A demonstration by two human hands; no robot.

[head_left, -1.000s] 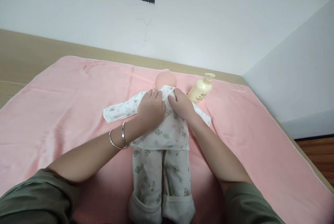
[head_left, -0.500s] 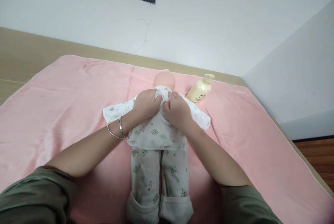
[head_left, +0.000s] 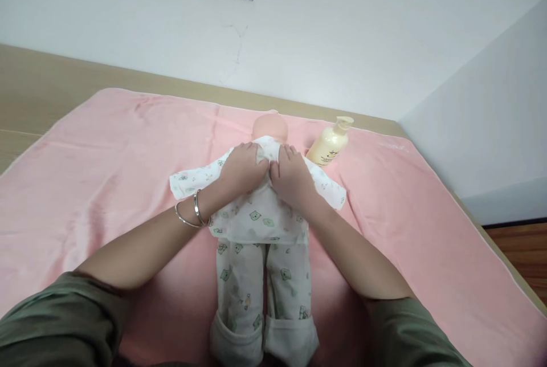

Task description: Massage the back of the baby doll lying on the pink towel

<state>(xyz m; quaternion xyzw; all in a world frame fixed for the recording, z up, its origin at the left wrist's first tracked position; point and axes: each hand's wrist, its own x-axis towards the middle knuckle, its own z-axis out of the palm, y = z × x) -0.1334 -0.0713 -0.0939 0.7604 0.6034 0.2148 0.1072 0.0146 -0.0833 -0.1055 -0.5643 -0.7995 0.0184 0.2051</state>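
Your left hand (head_left: 244,170) and right hand (head_left: 294,180) rest side by side on the doll's (head_left: 270,126) shirt (head_left: 260,224); gripping or not, I can't tell!

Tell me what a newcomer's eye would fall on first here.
First, the doll in white printed clothes, mid-picture on a wide pink blanket. Next, the person's left hand and right hand, side by side on its chest. Then the pale yellow pump bottle, beyond the sleeve at picture right.

Pump btl (head_left: 329,146) nr wht wall (head_left: 333,36)
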